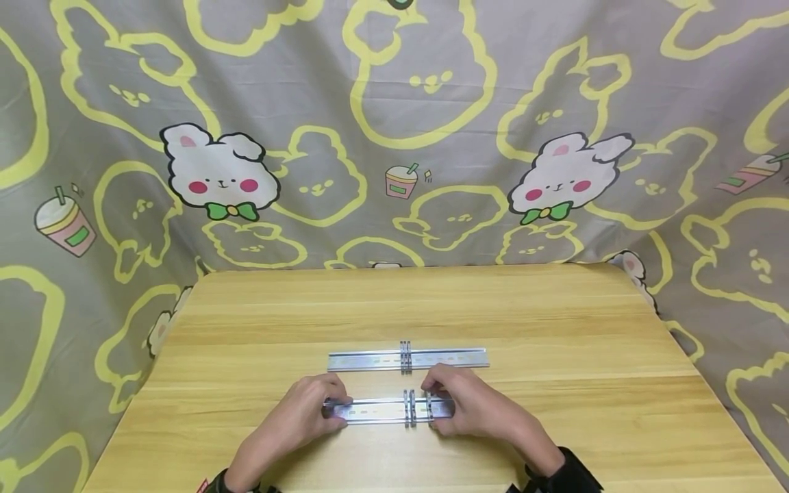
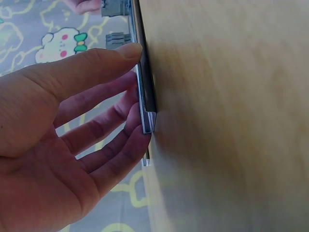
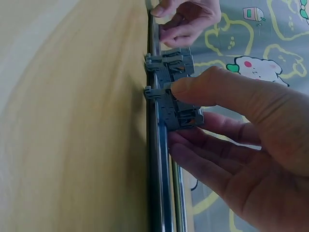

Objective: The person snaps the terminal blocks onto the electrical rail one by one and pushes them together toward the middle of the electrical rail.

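Observation:
A silver slotted DIN rail lies on the table in front of me. At its left end, my left hand pinches the rail, thumb on the near edge and fingers on the far edge. Slim grey terminal blocks stand side by side on the rail, right of its middle. Farther right, another grey terminal block sits across the rail, apart from them. My right hand grips this block between thumb and fingers; the hand overlaps the rail's right end in the head view.
Beyond it lies a second DIN rail, roughly parallel, with grey terminal blocks near its middle. Both rest on a wooden table. A patterned cloth curtain hangs behind and along both sides.

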Tool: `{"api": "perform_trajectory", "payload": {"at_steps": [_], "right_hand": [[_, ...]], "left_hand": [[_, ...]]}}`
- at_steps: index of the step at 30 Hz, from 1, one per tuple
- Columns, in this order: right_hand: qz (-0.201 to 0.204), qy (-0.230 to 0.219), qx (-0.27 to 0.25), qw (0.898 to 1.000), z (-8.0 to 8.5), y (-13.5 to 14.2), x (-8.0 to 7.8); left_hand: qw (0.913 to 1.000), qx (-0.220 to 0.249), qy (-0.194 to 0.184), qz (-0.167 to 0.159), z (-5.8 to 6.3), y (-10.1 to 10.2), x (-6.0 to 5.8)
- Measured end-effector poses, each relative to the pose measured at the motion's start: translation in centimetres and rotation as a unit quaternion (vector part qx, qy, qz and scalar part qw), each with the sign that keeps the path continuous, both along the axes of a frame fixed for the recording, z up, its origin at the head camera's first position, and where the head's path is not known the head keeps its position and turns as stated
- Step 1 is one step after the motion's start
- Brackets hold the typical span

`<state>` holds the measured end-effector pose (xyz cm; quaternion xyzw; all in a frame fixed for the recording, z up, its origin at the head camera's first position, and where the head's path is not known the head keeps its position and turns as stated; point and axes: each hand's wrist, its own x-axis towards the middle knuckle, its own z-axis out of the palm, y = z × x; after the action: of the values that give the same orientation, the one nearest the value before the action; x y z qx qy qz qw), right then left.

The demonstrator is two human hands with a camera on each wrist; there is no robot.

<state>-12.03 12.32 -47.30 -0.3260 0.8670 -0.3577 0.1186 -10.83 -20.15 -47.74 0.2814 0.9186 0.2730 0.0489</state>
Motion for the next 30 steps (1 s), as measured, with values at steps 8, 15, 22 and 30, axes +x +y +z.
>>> {"api": "perform_trajectory", "payload": {"at_steps": [8,15,22,30], "right_hand": [[-0.007,-0.012,-0.009,1.000,-0.2,-0.7,0.0],[-0.003,-0.012,-0.028,1.000,-0.4,-1.1,0.1],[-0.007,-0.006,-0.027,1.000,-0.6,-1.4,0.3],[-0.007,-0.003,-0.031,0.999,-0.9,-1.8,0.3]], "left_hand": [[1.0000,0.002,0.003,-0.001,-0.1,-0.1,0.0],[1.0000,0.007,0.000,-0.001,0.0,-0.1,0.0],[0.9999,0.011,0.004,-0.003,-0.1,-0.1,0.0],[0.9999,0.015,0.004,-0.005,-0.1,-0.2,0.0]]}}
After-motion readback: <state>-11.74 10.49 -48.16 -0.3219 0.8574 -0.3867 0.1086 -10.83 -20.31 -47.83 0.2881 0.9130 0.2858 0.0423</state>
